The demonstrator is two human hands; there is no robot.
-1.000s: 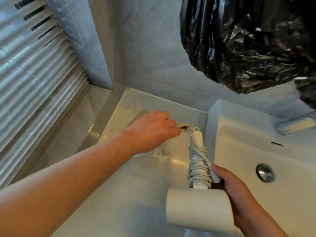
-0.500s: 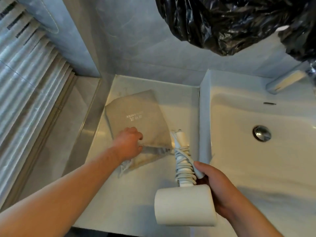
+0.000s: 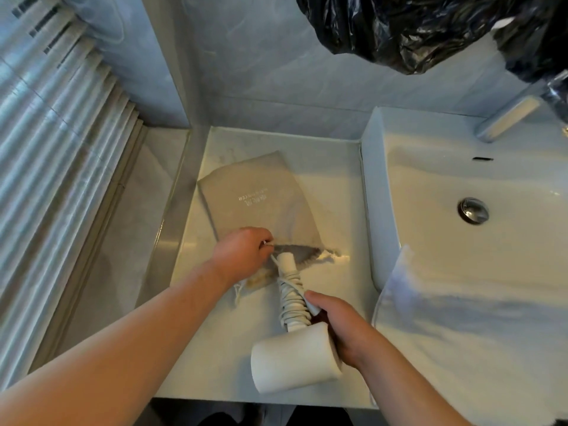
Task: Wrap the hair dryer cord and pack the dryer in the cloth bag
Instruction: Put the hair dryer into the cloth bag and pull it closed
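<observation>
A grey cloth bag [image 3: 255, 192] with white lettering lies flat on the pale counter [image 3: 215, 342], its mouth toward me. My left hand [image 3: 242, 253] pinches the near rim of the bag's mouth and holds it lifted, so a dark gap shows. My right hand [image 3: 341, 327] grips the white hair dryer [image 3: 295, 361] where handle meets barrel. The cord [image 3: 292, 299] is wound tightly around the handle. The handle's tip points into the bag's mouth and sits at its edge. The bag's white drawstring [image 3: 332, 258] trails to the right.
A white sink basin [image 3: 461, 192] with a metal drain [image 3: 473, 210] and a faucet [image 3: 510, 118] fills the right side. A black plastic bag [image 3: 430, 26] hangs above. A ribbed wall panel [image 3: 46, 149] stands at the left. A clear plastic sheet [image 3: 399, 281] drapes at the sink's corner.
My left hand has lifted the bag's rim and opened its mouth. My right hand has moved the dryer forward, bringing the handle tip to the opening.
</observation>
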